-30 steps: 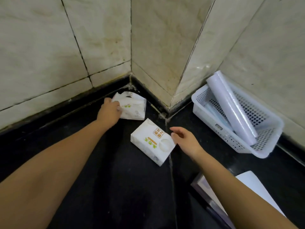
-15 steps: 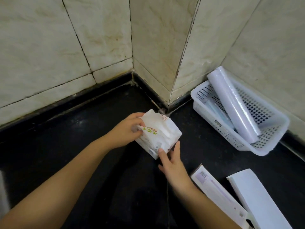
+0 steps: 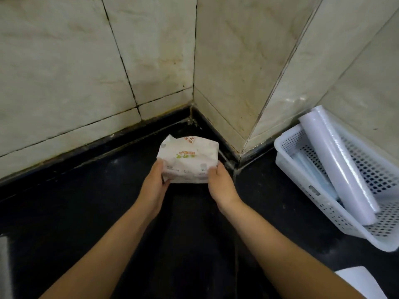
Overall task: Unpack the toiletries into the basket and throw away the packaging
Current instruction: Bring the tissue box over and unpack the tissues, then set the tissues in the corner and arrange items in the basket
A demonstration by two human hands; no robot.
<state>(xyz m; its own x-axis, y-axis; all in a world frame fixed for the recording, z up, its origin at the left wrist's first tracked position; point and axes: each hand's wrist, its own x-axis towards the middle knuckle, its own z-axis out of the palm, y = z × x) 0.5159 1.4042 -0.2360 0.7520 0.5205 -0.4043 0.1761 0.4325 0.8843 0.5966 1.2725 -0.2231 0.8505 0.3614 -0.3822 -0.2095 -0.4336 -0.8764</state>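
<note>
A white tissue pack (image 3: pixel 187 160) with green and orange print is held above the black counter, in front of the wall corner. My left hand (image 3: pixel 153 184) grips its left end and my right hand (image 3: pixel 220 184) grips its right end. Whether this is one pack or two stacked I cannot tell. At the right stands a white perforated basket (image 3: pixel 306 190) with a long white plastic-wrapped roll (image 3: pixel 339 167) leaning in it and a pale flat item beneath the roll.
Beige tiled walls meet in a corner just behind the pack. A white box corner (image 3: pixel 356 279) shows at the bottom right, by my right forearm. A grey edge (image 3: pixel 4 266) sits at the far left.
A second ago my hands were on two separate packs on the counter. Now both hands hold white tissue packaging together in front of me, lifted toward the corner. The view has shifted left.
</note>
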